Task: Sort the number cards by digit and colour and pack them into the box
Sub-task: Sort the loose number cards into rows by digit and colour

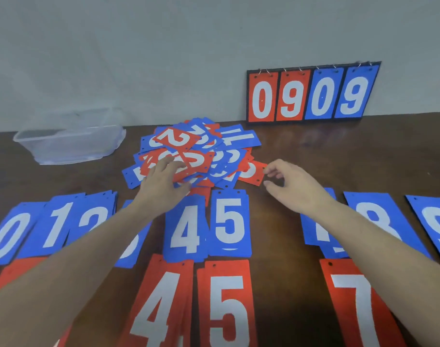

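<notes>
A mixed heap of red and blue number cards [201,151] lies in the middle of the brown table. My left hand [164,181] rests flat on the heap's near left side, fingers straight on a red card. My right hand [291,186] hovers at the heap's right edge, thumb and fingers loosely curled beside a red card [251,172], holding nothing. Sorted blue stacks run in a row: 0 [7,236], 1 [56,221], 4 [186,229], 5 [230,224], 8 [374,216], 9 [436,224]. Red stacks 4 [159,304], 5 [229,306] and 7 [356,306] lie nearer. A clear plastic box [68,141] stands at the back left.
A flip scoreboard [311,93] reading 0909 leans against the grey wall at the back right. Bare table [339,156] lies to the right of the heap. My forearms cover parts of the blue stacks on the left and right.
</notes>
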`<move>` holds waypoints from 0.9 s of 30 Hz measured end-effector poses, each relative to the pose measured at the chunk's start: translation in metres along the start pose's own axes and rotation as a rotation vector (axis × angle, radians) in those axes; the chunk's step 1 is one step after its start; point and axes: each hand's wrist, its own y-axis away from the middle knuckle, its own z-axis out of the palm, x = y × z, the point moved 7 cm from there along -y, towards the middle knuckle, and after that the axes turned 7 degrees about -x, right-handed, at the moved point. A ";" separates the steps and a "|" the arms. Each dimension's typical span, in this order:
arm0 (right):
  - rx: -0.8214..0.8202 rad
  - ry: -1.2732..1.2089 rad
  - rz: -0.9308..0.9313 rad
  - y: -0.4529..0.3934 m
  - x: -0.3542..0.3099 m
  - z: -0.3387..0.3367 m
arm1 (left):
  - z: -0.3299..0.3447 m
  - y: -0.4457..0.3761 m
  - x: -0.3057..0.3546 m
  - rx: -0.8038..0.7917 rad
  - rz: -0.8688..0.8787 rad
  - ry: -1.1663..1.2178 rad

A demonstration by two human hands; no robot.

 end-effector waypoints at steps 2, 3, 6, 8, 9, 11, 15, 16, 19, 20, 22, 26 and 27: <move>-0.034 0.038 -0.034 -0.020 -0.015 0.011 | -0.006 -0.008 -0.014 -0.001 -0.030 0.013; -0.052 0.057 -0.047 -0.030 -0.022 0.015 | -0.009 -0.011 -0.020 0.002 -0.045 0.026; -0.087 0.107 -0.073 -0.058 -0.043 0.027 | -0.018 -0.022 -0.038 0.015 -0.078 0.088; -0.101 0.136 -0.092 -0.076 -0.053 0.033 | -0.021 -0.029 -0.046 0.030 -0.067 0.123; -0.112 0.148 -0.101 -0.084 -0.058 0.036 | -0.022 -0.033 -0.049 0.033 -0.051 0.131; -0.133 0.164 -0.124 -0.099 -0.066 0.042 | -0.021 -0.041 -0.054 0.017 -0.014 0.127; -0.171 0.259 -0.201 -0.123 -0.080 0.056 | -0.007 -0.055 -0.065 -0.113 0.060 0.002; -0.189 0.291 -0.217 -0.128 -0.082 0.061 | -0.003 -0.055 -0.065 -0.128 0.081 -0.037; -0.257 0.381 -0.265 -0.135 -0.086 0.075 | 0.003 -0.055 -0.068 -0.107 0.102 -0.101; -0.279 0.427 -0.284 -0.134 -0.085 0.079 | 0.004 -0.054 -0.068 -0.099 0.102 -0.111; -0.302 0.532 -0.337 -0.130 -0.082 0.086 | 0.004 -0.055 -0.068 -0.090 0.105 -0.115; -0.276 0.568 -0.366 -0.120 -0.069 0.078 | 0.004 -0.053 -0.071 -0.050 0.128 -0.078; -0.271 0.565 -0.358 -0.118 -0.064 0.074 | 0.004 -0.052 -0.072 -0.039 0.131 -0.063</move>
